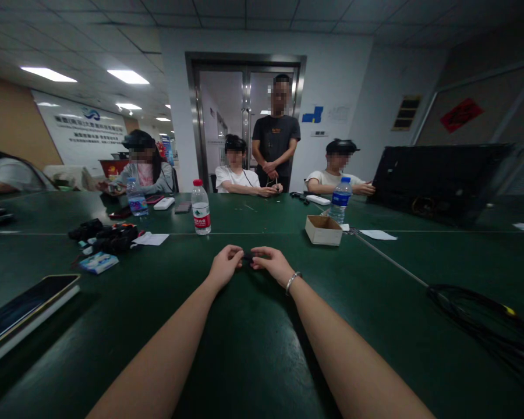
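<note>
A small black object (247, 259) is pinched between my two hands, just above or on the green table (253, 326); its kind is too small and dark to make out. My left hand (225, 266) closes thumb and fingers on its left end. From the other side my right hand (274, 265), with a silver bracelet (293, 283) at the wrist, grips the right end. Beyond the hands stands a water bottle with a red cap (201, 208). An open cardboard box (324, 231) lies farther right.
At left are a phone (30, 305) on a white block, a blue tissue pack (98, 262) and black gear (109, 235). Right of me lies coiled black cable (475, 308). A large black screen (436, 180) and blue-labelled bottle (341, 199) stand farther back. Several people are across the table.
</note>
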`<state>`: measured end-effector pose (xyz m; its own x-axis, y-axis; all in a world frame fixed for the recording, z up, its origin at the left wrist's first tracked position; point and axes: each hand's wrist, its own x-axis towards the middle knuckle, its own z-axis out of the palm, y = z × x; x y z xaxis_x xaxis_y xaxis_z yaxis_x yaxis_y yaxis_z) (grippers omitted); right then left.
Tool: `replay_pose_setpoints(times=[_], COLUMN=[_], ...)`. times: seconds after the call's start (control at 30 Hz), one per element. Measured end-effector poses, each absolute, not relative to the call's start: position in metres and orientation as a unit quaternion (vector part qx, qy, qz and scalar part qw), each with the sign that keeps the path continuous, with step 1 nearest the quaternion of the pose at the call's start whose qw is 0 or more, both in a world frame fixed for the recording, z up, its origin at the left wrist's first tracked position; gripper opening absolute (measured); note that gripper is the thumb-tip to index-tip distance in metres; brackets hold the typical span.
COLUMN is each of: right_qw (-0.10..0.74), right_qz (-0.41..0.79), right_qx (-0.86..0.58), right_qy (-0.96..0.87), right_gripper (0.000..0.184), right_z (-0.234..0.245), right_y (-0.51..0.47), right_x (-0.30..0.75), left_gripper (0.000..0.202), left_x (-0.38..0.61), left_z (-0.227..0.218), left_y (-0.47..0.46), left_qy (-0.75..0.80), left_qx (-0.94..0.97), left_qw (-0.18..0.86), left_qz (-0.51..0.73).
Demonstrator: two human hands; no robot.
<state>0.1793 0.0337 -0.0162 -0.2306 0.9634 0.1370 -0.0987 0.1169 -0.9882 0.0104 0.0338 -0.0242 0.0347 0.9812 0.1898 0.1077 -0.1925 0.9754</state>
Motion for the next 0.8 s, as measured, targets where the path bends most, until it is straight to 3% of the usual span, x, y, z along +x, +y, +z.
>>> replay_pose_setpoints(times=[0.43,0.8], right_qw=[0.507,0.498], right_qz=[0.572,0.562], right_qx=[-0.378,-0.366], right_qy=[-0.523,-0.55], right_gripper=[0.027,0.029], right_z=[-0.0163,-0.0183], right_y=[0.0351,0.0365], right_x=[0.1812,0.1828], left_gripper=[0.017,0.027], left_x=[0.0099,0.0082], left_z=[-0.0164,-0.0206], left_y=[0.0294,0.0336], left_qy=[0.451,0.458], left_qx=[0.548,0.549], left_qw=[0.475,0.47], left_qz=[0.52,0.518])
